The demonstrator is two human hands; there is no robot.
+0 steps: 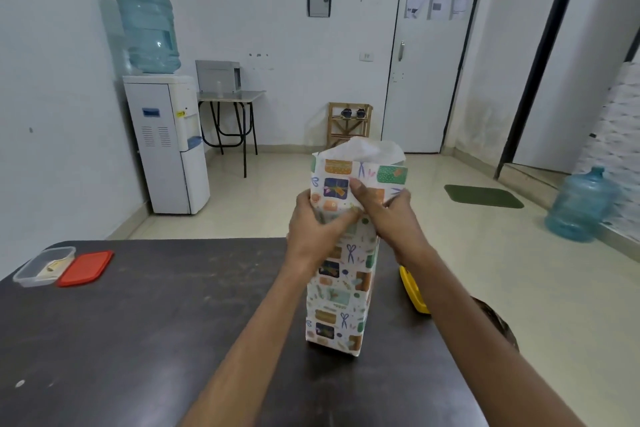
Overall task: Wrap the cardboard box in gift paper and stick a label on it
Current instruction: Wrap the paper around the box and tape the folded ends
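A tall box wrapped in patterned gift paper stands upright on the dark table, near its right side. The paper's upper end sticks up open above the box, its white inside showing. My left hand grips the paper on the left of that upper part. My right hand grips it on the right, thumb pressed on the front face. The cardboard itself is hidden under the paper.
A clear plastic container and its red lid lie at the table's far left. A yellow object lies behind my right forearm. On the floor beyond stand a water dispenser and a blue water jug.
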